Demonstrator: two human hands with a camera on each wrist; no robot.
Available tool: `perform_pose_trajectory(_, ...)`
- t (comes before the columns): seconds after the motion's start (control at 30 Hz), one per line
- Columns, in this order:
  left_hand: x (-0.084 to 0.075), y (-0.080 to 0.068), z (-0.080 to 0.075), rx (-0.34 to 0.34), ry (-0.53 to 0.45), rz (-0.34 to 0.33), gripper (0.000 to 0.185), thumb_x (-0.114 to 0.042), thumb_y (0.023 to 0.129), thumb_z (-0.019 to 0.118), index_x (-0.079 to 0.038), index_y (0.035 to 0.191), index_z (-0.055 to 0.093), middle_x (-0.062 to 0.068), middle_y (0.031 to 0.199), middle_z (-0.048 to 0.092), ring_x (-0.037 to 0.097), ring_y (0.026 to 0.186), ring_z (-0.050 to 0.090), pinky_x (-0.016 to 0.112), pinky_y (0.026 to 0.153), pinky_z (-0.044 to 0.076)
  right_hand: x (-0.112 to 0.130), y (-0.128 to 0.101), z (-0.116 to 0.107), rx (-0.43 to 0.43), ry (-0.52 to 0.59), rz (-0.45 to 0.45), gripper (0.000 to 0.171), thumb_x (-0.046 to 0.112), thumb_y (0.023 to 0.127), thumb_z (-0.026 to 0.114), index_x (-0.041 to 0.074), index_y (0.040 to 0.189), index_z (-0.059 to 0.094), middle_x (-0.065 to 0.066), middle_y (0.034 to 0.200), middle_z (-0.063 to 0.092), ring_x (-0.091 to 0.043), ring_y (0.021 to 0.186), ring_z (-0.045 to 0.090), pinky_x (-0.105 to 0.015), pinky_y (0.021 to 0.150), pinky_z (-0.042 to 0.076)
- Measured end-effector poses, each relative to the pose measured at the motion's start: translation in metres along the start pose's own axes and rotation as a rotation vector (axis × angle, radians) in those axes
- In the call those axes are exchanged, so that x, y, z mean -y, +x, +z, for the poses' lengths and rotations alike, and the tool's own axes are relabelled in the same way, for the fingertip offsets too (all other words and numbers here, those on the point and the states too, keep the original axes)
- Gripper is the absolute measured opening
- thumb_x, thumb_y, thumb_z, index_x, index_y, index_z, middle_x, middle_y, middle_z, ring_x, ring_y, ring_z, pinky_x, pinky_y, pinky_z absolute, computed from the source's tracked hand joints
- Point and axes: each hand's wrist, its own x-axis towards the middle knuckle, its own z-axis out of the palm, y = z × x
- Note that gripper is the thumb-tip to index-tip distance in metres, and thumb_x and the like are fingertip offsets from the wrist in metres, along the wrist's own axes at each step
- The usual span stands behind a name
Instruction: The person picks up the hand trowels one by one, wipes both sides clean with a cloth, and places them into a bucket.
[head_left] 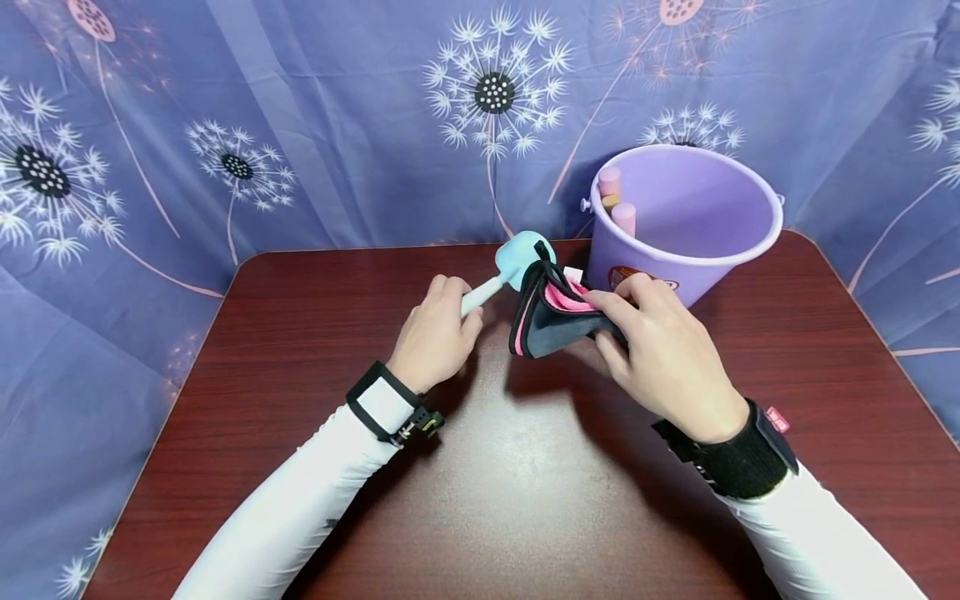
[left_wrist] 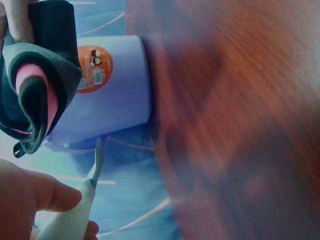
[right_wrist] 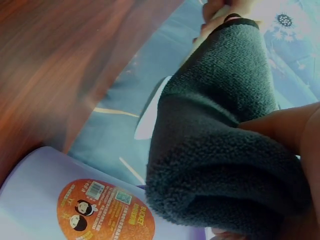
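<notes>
My left hand (head_left: pixel 433 333) grips the pale handle of a light blue spatula (head_left: pixel 520 257), its broad head angled up toward the back of the table. Edge-on, the spatula (left_wrist: pixel 75 210) shows a thin blade in the left wrist view. My right hand (head_left: pixel 663 350) pinches a folded dark grey cloth (head_left: pixel 558 332) with black edging, a hanging loop and a pink layer inside. In the right wrist view the cloth's plush surface (right_wrist: pixel 215 115) fills the middle. The cloth hangs above the table and hides part of the spatula's head in the head view.
A purple bucket (head_left: pixel 686 250) with an orange label stands at the back right, behind my right hand. Inside it, pink cylindrical ends (head_left: pixel 623 218) and a tan piece lean at the left wall. A blue dandelion-print curtain (head_left: pixel 337 150) hangs behind the dark red wooden table (head_left: pixel 510 500).
</notes>
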Motion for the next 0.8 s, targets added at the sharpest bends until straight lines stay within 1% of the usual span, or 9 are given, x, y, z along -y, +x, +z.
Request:
perform_pose_trajectory(0.1, 0.003, -0.006, -0.009, -0.035, 0.002, 0.031, 0.024, -0.018, 0.103, 0.064, -0.003, 0.121, 0.06, 0.009, 0.101, 0.051, 0.026, 0.062, 0.055, 0.039, 0.057, 0.049, 0.0, 0.001, 0.0, -0.011, 0.014, -0.02, 0.039, 0.009, 0.091, 0.059, 0.005, 0.127, 0.073, -0.012, 0.102, 0.056, -0.036, 0.089, 0.052, -0.051, 0.087, 0.043)
perform_pose_trajectory(0.2, 0.005, -0.012, -0.018, -0.078, 0.008, 0.082, 0.023, -0.016, 0.101, 0.066, -0.004, 0.12, 0.06, 0.008, 0.1, 0.05, 0.024, 0.062, 0.054, 0.039, 0.057, 0.048, 0.001, 0.002, 0.0, -0.028, 0.029, -0.053, 0.038, 0.008, 0.091, 0.06, 0.005, 0.126, 0.073, -0.013, 0.103, 0.056, -0.036, 0.089, 0.051, -0.052, 0.089, 0.042)
perform_pose_trajectory(0.3, 0.007, -0.018, -0.025, -0.115, 0.022, 0.139, 0.021, -0.014, 0.099, 0.065, -0.004, 0.117, 0.061, 0.007, 0.099, 0.05, 0.023, 0.063, 0.051, 0.039, 0.056, 0.047, 0.001, 0.004, 0.0, -0.057, 0.048, -0.097, 0.038, 0.007, 0.09, 0.061, 0.005, 0.126, 0.073, -0.014, 0.104, 0.057, -0.037, 0.087, 0.051, -0.053, 0.088, 0.041)
perform_pose_trajectory(0.37, 0.008, -0.021, -0.029, -0.137, 0.038, 0.172, 0.019, -0.014, 0.098, 0.065, -0.005, 0.115, 0.062, 0.006, 0.099, 0.049, 0.021, 0.065, 0.05, 0.038, 0.056, 0.046, 0.001, 0.005, 0.0, -0.071, 0.055, -0.127, 0.039, 0.006, 0.089, 0.061, 0.006, 0.126, 0.073, -0.015, 0.105, 0.058, -0.038, 0.087, 0.05, -0.052, 0.084, 0.04)
perform_pose_trajectory(0.57, 0.01, -0.031, -0.038, -0.186, 0.095, 0.266, 0.016, -0.011, 0.095, 0.066, -0.007, 0.111, 0.063, 0.005, 0.098, 0.049, 0.017, 0.068, 0.048, 0.035, 0.056, 0.045, 0.002, 0.007, 0.0, -0.099, 0.045, -0.194, 0.041, 0.012, 0.096, 0.051, 0.008, 0.13, 0.073, -0.019, 0.108, 0.059, -0.042, 0.09, 0.051, -0.053, 0.076, 0.04)
perform_pose_trajectory(0.7, 0.008, -0.037, -0.041, -0.208, 0.128, 0.33, 0.017, -0.008, 0.094, 0.066, -0.005, 0.11, 0.063, 0.006, 0.096, 0.048, 0.017, 0.068, 0.047, 0.034, 0.056, 0.044, 0.003, 0.008, 0.0, -0.136, 0.03, -0.227, 0.041, 0.013, 0.098, 0.049, 0.01, 0.131, 0.074, -0.02, 0.109, 0.061, -0.044, 0.091, 0.052, -0.055, 0.073, 0.039)
perform_pose_trajectory(0.8, 0.007, -0.041, -0.042, -0.217, 0.15, 0.357, 0.018, -0.008, 0.094, 0.066, -0.005, 0.11, 0.063, 0.006, 0.096, 0.048, 0.017, 0.069, 0.047, 0.034, 0.056, 0.044, 0.004, 0.009, 0.001, -0.158, 0.009, -0.248, 0.041, 0.012, 0.099, 0.048, 0.011, 0.13, 0.074, -0.02, 0.108, 0.062, -0.045, 0.091, 0.053, -0.055, 0.07, 0.038)
